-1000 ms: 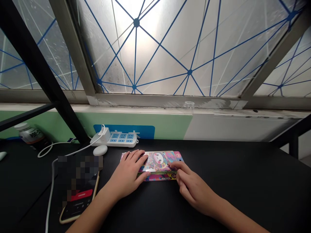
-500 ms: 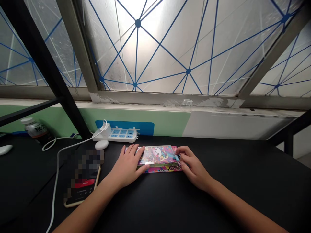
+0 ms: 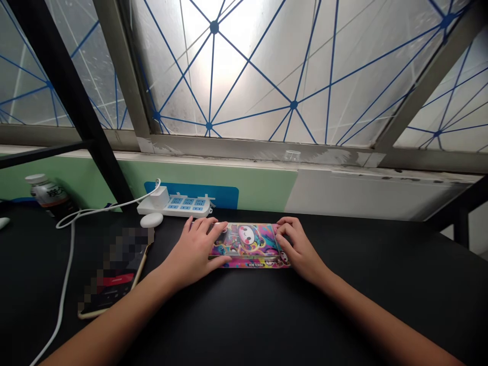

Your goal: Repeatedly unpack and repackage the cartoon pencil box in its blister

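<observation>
A colourful pencil box (image 3: 248, 244) with a cartoon face lies flat on the black table (image 3: 267, 315), in clear packaging with a pink edge. My left hand (image 3: 192, 249) grips its left end, fingers over the top and thumb along the near side. My right hand (image 3: 299, 247) holds its right end, fingers curled over the end of the box.
A phone (image 3: 110, 277) lies at the left with a white cable (image 3: 63, 284) beside it. A white power strip (image 3: 174, 205) and a small white oval case (image 3: 151, 219) sit by the wall. A bottle (image 3: 48, 195) stands at far left. A clear cup (image 3: 291, 155) is on the window ledge.
My right hand has slid from the near front edge of the pencil box to its right end. My left hand stays on the left end. The view has shifted slightly.
</observation>
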Action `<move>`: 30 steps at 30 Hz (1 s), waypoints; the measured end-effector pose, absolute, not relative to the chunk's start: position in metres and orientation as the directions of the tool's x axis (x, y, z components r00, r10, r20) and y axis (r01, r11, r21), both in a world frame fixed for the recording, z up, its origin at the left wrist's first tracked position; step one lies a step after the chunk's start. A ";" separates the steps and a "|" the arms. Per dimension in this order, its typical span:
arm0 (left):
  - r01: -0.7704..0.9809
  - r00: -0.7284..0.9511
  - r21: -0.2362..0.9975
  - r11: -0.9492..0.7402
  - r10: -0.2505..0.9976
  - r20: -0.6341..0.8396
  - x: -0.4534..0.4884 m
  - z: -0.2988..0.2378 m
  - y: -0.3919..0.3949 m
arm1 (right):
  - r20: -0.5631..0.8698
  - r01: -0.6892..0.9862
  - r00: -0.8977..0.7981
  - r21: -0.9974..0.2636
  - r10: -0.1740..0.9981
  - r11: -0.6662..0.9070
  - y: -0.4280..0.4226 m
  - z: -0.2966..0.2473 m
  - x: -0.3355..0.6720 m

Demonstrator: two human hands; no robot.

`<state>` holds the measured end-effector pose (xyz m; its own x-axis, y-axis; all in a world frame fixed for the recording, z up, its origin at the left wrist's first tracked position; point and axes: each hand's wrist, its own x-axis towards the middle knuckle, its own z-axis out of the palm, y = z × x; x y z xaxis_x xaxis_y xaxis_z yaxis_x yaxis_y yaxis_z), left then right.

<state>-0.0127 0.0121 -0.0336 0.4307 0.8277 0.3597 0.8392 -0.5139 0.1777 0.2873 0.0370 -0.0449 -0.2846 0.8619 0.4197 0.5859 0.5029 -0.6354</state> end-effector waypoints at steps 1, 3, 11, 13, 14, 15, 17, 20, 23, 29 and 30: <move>0.837 0.446 0.141 -0.529 0.807 0.387 -0.010 -0.034 0.011 | 0.438 0.589 -0.266 -0.632 0.859 0.504 0.038 -0.045 0.289; 0.834 0.467 0.061 -0.548 0.760 0.451 -0.004 -0.033 0.007 | 0.494 0.601 -0.225 -0.608 0.840 0.519 0.040 -0.046 0.293; 0.794 0.578 -0.214 -0.569 0.598 0.555 0.010 -0.028 -0.008 | 0.546 0.667 -0.285 -0.477 0.788 0.573 0.042 -0.031 0.316; 0.788 0.584 -0.217 -0.577 0.585 0.563 0.008 -0.024 -0.009 | 0.526 0.697 -0.324 -0.429 0.787 0.574 0.040 -0.025 0.319; 0.795 0.570 -0.207 -0.570 0.586 0.576 0.007 -0.021 -0.009 | 0.544 0.713 -0.322 -0.399 0.775 0.576 0.039 -0.022 0.320; 0.810 0.545 -0.192 -0.554 0.593 0.593 0.004 -0.017 -0.009 | 0.566 0.723 -0.324 -0.369 0.758 0.585 0.037 -0.020 0.320; 0.857 0.471 -0.151 -0.494 0.630 0.617 -0.001 -0.010 -0.009 | 0.593 0.713 -0.370 -0.312 0.715 0.628 0.031 -0.016 0.317; 0.876 0.453 -0.127 -0.466 0.700 0.552 -0.007 0.000 -0.010 | 0.591 0.672 -0.518 -0.165 0.618 0.722 0.022 -0.014 0.309; 0.838 0.538 -0.163 -0.521 0.735 0.412 -0.008 0.006 -0.013 | 0.569 0.648 -0.628 0.005 0.531 0.761 0.016 -0.015 0.302; 0.800 0.600 -0.226 -0.556 0.725 0.339 0.002 0.009 -0.023 | 0.479 0.639 -0.705 0.106 0.524 0.762 0.015 -0.017 0.300; 0.801 0.599 -0.224 -0.556 0.728 0.333 0.003 0.009 -0.024 | 0.463 0.638 -0.711 0.107 0.530 0.762 0.014 -0.018 0.299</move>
